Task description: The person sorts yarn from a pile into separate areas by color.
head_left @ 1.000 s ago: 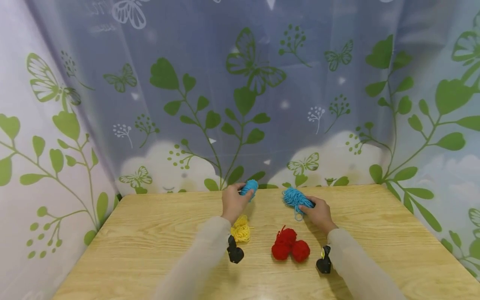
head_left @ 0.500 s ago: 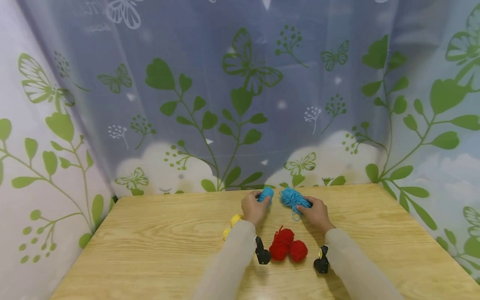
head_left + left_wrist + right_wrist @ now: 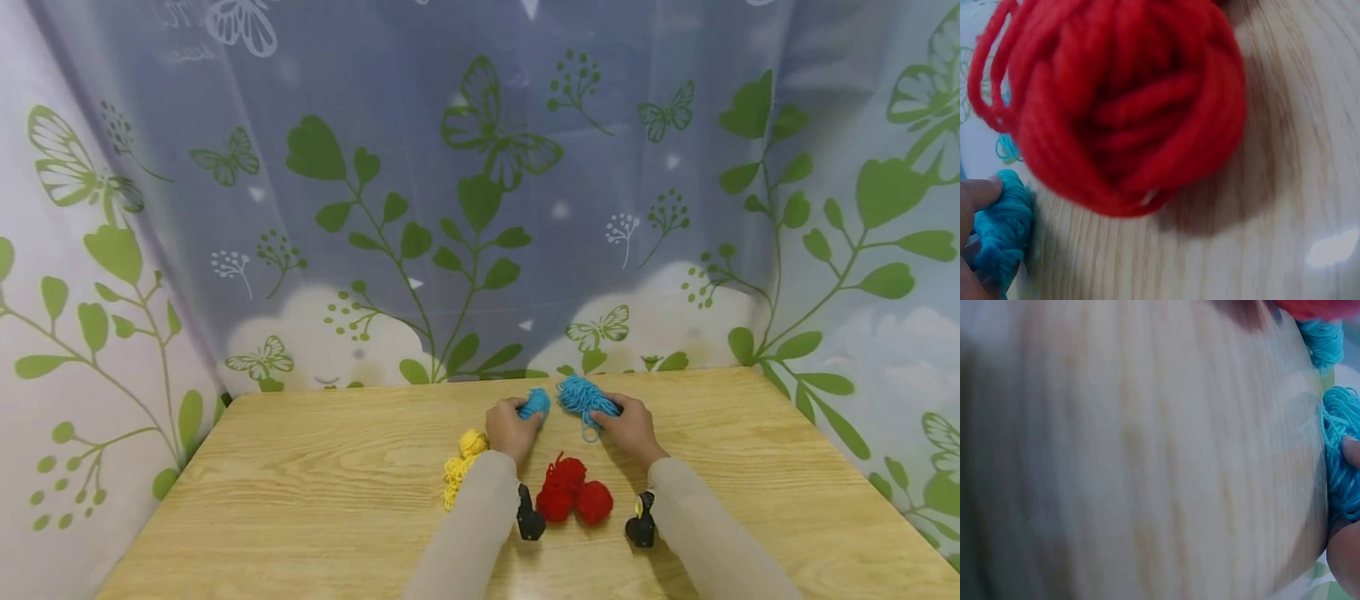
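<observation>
A big curtain (image 3: 480, 183) with green leaves and butterflies hangs behind everything. In front of it is a wooden tabletop (image 3: 300, 500), and all the yarn sits on it.

Near the person lie red yarn balls (image 3: 573, 496), touching each other. In the left wrist view one red ball fills most of the picture. To the left of them is a loose yellow yarn bundle (image 3: 461, 467), just beside the left sleeve.

Farther back are two blue pieces. The right hand (image 3: 633, 432) has its fingers curled round a messy blue yarn bundle (image 3: 587, 398), with a loop hanging out. The left hand (image 3: 512, 432) pinches a small blue yarn ball (image 3: 536, 403) with its fingers curled round it. The two blue pieces are near each other, maybe just apart, between the hands.

The yarn looks soft, light and squishy. It should not break or slip. The loose bundle could come apart or snag, so it is best to hold it round the thick middle, not by a stray loop. The small ball can be held round its whole body.
</observation>
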Demonstrator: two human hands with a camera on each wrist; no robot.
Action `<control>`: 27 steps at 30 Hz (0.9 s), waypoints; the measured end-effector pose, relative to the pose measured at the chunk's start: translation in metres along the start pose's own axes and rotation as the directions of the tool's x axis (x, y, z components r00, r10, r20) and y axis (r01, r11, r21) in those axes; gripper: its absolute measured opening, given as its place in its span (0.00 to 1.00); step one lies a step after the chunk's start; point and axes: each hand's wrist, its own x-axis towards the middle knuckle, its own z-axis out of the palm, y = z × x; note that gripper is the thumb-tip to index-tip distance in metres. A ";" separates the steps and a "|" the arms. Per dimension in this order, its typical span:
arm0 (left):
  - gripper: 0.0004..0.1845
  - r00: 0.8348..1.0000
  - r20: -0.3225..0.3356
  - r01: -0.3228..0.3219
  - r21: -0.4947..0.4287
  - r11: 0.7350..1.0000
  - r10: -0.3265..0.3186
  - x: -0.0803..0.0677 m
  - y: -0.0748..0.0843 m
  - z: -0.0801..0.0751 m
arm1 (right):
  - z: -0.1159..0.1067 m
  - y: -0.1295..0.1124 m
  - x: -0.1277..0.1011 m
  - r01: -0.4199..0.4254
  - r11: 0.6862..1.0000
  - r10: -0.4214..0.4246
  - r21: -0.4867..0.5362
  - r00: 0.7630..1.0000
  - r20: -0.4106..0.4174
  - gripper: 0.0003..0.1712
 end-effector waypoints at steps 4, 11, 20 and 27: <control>0.17 1.000 0.026 -0.005 0.021 1.000 0.004 0.001 -0.001 -0.004 | 0.001 -0.001 -0.001 0.005 1.000 -0.005 0.012 1.000 0.004 0.28; 0.18 0.998 0.060 -0.030 0.035 0.999 0.028 0.003 -0.007 -0.011 | 0.000 -0.001 -0.001 0.004 1.000 -0.004 0.015 1.000 0.016 0.29; 0.12 0.997 0.074 -0.043 0.057 0.997 0.038 -0.001 -0.006 -0.020 | 0.000 -0.001 -0.003 0.012 1.000 -0.012 0.002 1.000 -0.001 0.28; 0.11 0.996 0.084 -0.034 0.067 0.997 0.028 -0.004 -0.002 -0.016 | 0.000 -0.003 -0.003 0.008 1.000 -0.008 0.008 1.000 -0.001 0.28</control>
